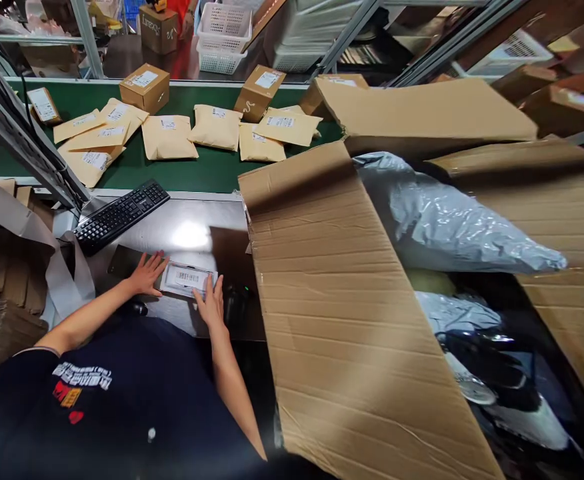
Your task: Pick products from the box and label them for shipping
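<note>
A small flat clear package (188,278) with a white barcode label lies on the metal tabletop between my hands. My left hand (148,273) is spread flat at its left end, fingers apart. Over its right end reach the stretched fingers of my right hand (211,303), touching the package near the label's corner. Beside my left hand is a dark flat rectangular object (122,261), partly covered by the hand. A black device with a small green light (235,303) stands just right of my right hand.
A black keyboard (122,215) lies behind my left hand. Beyond it, a green conveyor belt (172,177) carries padded envelopes (169,138) and small cartons (145,88). A large open cardboard box (322,300) with grey plastic bags (452,213) blocks the right side.
</note>
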Tool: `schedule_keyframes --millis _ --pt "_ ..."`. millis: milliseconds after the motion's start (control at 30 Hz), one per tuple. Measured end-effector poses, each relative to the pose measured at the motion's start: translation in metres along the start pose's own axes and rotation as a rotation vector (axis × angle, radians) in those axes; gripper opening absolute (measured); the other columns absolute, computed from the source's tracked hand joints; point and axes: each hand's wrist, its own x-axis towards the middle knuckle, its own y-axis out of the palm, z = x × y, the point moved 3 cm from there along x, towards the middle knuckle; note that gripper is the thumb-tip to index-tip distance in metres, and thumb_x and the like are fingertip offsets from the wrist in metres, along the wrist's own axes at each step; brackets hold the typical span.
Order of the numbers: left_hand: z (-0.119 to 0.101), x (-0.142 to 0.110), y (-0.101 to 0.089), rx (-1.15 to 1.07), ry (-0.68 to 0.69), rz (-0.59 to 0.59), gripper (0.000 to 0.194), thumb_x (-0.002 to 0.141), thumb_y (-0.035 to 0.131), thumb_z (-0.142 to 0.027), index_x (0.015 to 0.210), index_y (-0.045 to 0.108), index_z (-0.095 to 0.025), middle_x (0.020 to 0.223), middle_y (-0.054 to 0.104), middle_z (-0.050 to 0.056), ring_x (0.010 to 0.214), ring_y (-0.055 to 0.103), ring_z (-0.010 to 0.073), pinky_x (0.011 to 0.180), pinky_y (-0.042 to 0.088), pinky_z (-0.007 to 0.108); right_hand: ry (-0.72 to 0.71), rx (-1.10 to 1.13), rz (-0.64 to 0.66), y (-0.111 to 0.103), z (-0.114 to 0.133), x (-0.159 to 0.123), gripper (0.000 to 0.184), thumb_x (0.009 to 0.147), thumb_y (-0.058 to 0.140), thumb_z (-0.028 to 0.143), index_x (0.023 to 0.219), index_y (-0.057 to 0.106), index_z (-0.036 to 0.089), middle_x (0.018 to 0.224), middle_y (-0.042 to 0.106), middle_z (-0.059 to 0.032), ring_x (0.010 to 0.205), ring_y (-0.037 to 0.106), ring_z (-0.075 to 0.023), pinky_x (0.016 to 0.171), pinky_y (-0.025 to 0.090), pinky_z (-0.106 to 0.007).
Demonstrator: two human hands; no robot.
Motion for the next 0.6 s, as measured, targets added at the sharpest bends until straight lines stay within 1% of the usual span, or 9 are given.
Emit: schedule_keyframes --millis 67,133,200,267,367,433,500,567,600 --pt "0.022 -0.004 -0.010 0.028 -0.016 0.046 0.132 0.065 0.088 -0.051 0.167 0.013 -0.014 0.172 0.018 0.026 0.159 0.015 0.0437 0.125 -0.006 0.066 0.012 0.003 0.024 0.000 -0.004 0.004 0.079 0.098 0.052 0.055 0.166 0.025 0.025 0.176 -0.004 -0.0177 0.156 0.029 -0.0412 0.119 0.038 -0.055" --pt "0.032 -0.006 -0.016 0.037 0.024 0.059 0.129 0.064 0.088 -0.045 0.166 0.016 -0.014 0.166 0.031 0.026 0.154 0.026 0.0431 0.126 -0.001 0.065 0.037 0.017 0.033 0.004 0.000 0.008 0.077 0.098 0.053 0.054 0.165 0.030 0.025 0.176 -0.002 -0.0176 0.156 0.027 -0.0422 0.121 0.035 -0.057" --pt "0.033 -0.005 -0.018 0.032 0.052 0.017 0.126 0.062 0.089 -0.044 0.165 0.022 -0.014 0.160 0.040 0.027 0.148 0.034 0.0440 0.126 0.005 0.064 0.046 0.059 0.027 0.012 0.010 0.011 0.077 0.097 0.054 0.053 0.164 0.031 0.022 0.176 -0.002 -0.0177 0.159 0.020 -0.0415 0.124 0.030 -0.056" --pt "0.031 -0.004 -0.014 0.018 0.040 -0.049 0.125 0.060 0.089 -0.046 0.164 0.027 -0.015 0.154 0.044 0.027 0.143 0.038 0.0447 0.125 0.010 0.063 0.033 0.116 0.018 0.019 0.021 0.013 0.079 0.097 0.053 0.051 0.165 0.028 0.020 0.176 0.000 -0.0170 0.160 0.015 -0.0391 0.126 0.027 -0.054" --pt "0.033 -0.004 -0.002 -0.027 0.006 -0.140 0.122 0.058 0.087 -0.051 0.161 0.032 -0.015 0.149 0.048 0.025 0.139 0.042 0.0431 0.124 0.016 0.060 0.009 0.189 -0.029 0.024 0.030 0.013 0.084 0.095 0.053 0.048 0.166 0.022 0.017 0.174 0.010 -0.0194 0.160 0.019 -0.0345 0.126 0.030 -0.050" --pt "0.039 -0.006 0.006 -0.053 0.008 -0.171 0.121 0.057 0.087 -0.053 0.159 0.034 -0.014 0.149 0.048 0.024 0.139 0.042 0.0432 0.124 0.016 0.060 0.024 0.220 -0.048 0.020 0.029 0.014 0.084 0.093 0.053 0.042 0.165 0.024 0.012 0.169 0.023 -0.0226 0.157 0.028 -0.0324 0.124 0.035 -0.047" --pt "0.045 -0.007 0.011 -0.064 0.035 -0.178 0.121 0.057 0.086 -0.056 0.158 0.035 -0.013 0.150 0.048 0.025 0.140 0.041 0.0440 0.125 0.012 0.062 0.062 0.187 -0.052 0.011 0.028 0.017 0.081 0.091 0.055 0.038 0.163 0.031 0.012 0.164 0.031 -0.0242 0.153 0.036 -0.0346 0.121 0.038 -0.050" --pt "0.050 -0.007 0.013 -0.061 0.067 -0.167 0.122 0.058 0.086 -0.058 0.158 0.034 -0.013 0.151 0.047 0.025 0.141 0.040 0.0445 0.126 0.010 0.064 0.027 0.079 -0.072 0.000 0.036 0.021 0.078 0.090 0.060 0.039 0.162 0.037 0.017 0.166 0.029 -0.0234 0.153 0.033 -0.0400 0.121 0.035 -0.058" --pt "0.051 -0.006 0.013 -0.056 0.079 -0.157 0.123 0.058 0.086 -0.059 0.159 0.033 -0.013 0.152 0.046 0.025 0.141 0.040 0.0447 0.126 0.009 0.065 -0.059 0.008 -0.073 -0.003 0.046 0.024 0.077 0.090 0.062 0.042 0.161 0.039 0.021 0.169 0.025 -0.0213 0.155 0.028 -0.0421 0.123 0.030 -0.062"
